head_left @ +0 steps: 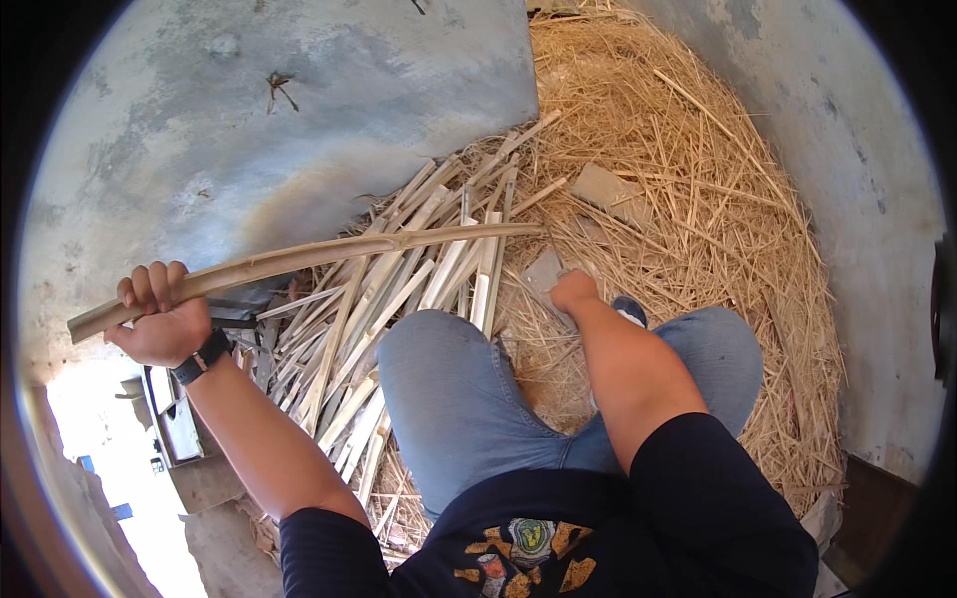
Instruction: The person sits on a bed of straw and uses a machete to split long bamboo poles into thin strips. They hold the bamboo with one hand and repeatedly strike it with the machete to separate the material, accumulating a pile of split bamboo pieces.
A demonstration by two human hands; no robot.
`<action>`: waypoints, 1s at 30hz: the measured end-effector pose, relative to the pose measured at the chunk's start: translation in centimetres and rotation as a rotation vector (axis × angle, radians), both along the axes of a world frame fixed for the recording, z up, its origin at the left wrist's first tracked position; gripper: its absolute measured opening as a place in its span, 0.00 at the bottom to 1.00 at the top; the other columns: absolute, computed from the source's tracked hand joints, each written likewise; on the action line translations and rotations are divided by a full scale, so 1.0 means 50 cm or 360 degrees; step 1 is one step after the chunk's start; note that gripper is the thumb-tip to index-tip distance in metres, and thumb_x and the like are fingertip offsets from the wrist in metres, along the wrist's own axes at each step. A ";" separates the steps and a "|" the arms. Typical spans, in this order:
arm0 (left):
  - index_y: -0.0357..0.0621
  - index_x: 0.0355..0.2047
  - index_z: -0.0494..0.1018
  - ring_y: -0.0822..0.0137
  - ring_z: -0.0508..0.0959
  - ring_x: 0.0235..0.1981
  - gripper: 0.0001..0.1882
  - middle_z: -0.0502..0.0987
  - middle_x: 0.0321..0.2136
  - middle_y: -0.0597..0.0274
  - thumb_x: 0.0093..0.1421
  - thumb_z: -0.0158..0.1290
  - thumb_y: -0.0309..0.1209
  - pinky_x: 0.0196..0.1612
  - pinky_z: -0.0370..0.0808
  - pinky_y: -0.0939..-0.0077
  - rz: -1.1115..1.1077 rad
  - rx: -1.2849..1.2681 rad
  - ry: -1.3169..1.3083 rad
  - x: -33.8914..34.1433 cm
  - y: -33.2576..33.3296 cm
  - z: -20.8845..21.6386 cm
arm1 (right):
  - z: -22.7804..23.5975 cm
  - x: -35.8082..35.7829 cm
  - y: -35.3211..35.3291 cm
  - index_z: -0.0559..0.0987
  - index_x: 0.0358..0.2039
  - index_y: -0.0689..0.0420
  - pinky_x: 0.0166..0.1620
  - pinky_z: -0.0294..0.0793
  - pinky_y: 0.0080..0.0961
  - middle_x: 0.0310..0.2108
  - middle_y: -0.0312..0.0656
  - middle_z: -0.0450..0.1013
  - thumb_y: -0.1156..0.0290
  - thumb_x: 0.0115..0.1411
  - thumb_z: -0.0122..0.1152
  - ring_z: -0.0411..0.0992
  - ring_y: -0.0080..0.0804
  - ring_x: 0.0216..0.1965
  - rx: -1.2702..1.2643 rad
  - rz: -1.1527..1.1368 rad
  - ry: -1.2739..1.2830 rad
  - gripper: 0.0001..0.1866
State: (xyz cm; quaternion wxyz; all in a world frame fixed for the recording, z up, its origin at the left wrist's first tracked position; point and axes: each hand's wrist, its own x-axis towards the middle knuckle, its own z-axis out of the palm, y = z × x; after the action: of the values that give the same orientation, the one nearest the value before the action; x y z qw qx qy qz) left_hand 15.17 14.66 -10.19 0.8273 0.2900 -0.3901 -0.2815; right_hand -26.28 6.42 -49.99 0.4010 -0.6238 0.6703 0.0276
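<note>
My left hand [162, 314], wearing a dark wristwatch [201, 357], is closed round one end of a long split bamboo strip [299, 257]. The strip runs to the right across a pile of bamboo pieces, and its far end lies near the middle of the view. My right hand [575, 289] is a fist low over the straw-covered floor, between my knees. From it projects a broad, flat grey blade [544, 271] that looks like a cleaver's; the handle is hidden in the fist. The blade sits just below the strip's far end, apart from it.
Split bamboo pieces [399, 284] lie heaped left of my knees. Straw-like bamboo shavings [698, 199] cover the floor ahead and right, with a flat brownish slab [610, 194] among them. Grey walls [299, 90] stand left and right. A bright opening [110, 439] is at the lower left.
</note>
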 end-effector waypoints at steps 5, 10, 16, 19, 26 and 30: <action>0.49 0.22 0.59 0.73 0.51 0.14 0.29 0.53 0.14 0.70 0.65 0.30 0.60 0.20 0.52 0.77 0.0163 0.0029 0.0049 -0.018 0.009 0.001 | 0.089 0.064 0.075 0.72 0.51 0.69 0.50 0.76 0.43 0.40 0.65 0.77 0.71 0.54 0.58 0.77 0.58 0.45 -0.0245 -0.0199 -0.0296 0.24; 0.48 0.22 0.60 0.72 0.51 0.14 0.33 0.52 0.14 0.70 0.65 0.27 0.64 0.20 0.52 0.76 0.0470 0.0125 0.0201 0.005 0.002 -0.016 | 0.059 0.065 0.071 0.70 0.50 0.68 0.50 0.76 0.44 0.41 0.67 0.76 0.71 0.54 0.59 0.76 0.61 0.45 -0.0131 -0.0251 -0.0179 0.24; 0.48 0.23 0.60 0.72 0.51 0.15 0.36 0.52 0.14 0.69 0.64 0.24 0.68 0.20 0.53 0.76 0.0490 0.0162 0.0212 0.060 0.022 -0.058 | 0.051 0.052 0.058 0.71 0.49 0.71 0.50 0.76 0.44 0.42 0.67 0.76 0.71 0.55 0.58 0.76 0.59 0.46 -0.0129 -0.0205 -0.0246 0.23; 0.48 0.24 0.60 0.72 0.52 0.15 0.36 0.52 0.15 0.69 0.64 0.24 0.68 0.21 0.53 0.76 0.0332 0.0087 0.0171 0.098 0.048 -0.061 | 0.113 0.096 0.069 0.72 0.49 0.68 0.52 0.75 0.42 0.45 0.64 0.76 0.72 0.55 0.59 0.75 0.56 0.49 -0.0109 0.0133 -0.0277 0.22; 0.48 0.24 0.59 0.72 0.51 0.16 0.34 0.53 0.15 0.69 0.64 0.28 0.66 0.22 0.53 0.76 0.0096 0.0043 0.0097 0.066 0.053 -0.049 | 0.005 0.038 0.057 0.75 0.45 0.66 0.50 0.75 0.43 0.41 0.66 0.76 0.68 0.52 0.62 0.76 0.60 0.45 -0.0149 -0.0498 -0.0126 0.21; 0.49 0.21 0.57 0.71 0.52 0.17 0.34 0.53 0.16 0.69 0.63 0.28 0.67 0.25 0.54 0.73 -0.0088 -0.0239 -0.0099 0.053 0.135 0.071 | 0.094 0.091 0.025 0.75 0.43 0.66 0.51 0.74 0.43 0.42 0.64 0.76 0.66 0.52 0.63 0.76 0.60 0.45 -0.0401 -0.0473 -0.0379 0.21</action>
State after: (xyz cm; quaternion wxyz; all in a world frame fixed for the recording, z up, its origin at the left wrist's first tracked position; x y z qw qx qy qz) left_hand 17.83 21.39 -6.63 0.8261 0.2249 -0.4434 -0.2652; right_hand -21.75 7.68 -45.26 0.3959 -0.5622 0.7009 -0.1893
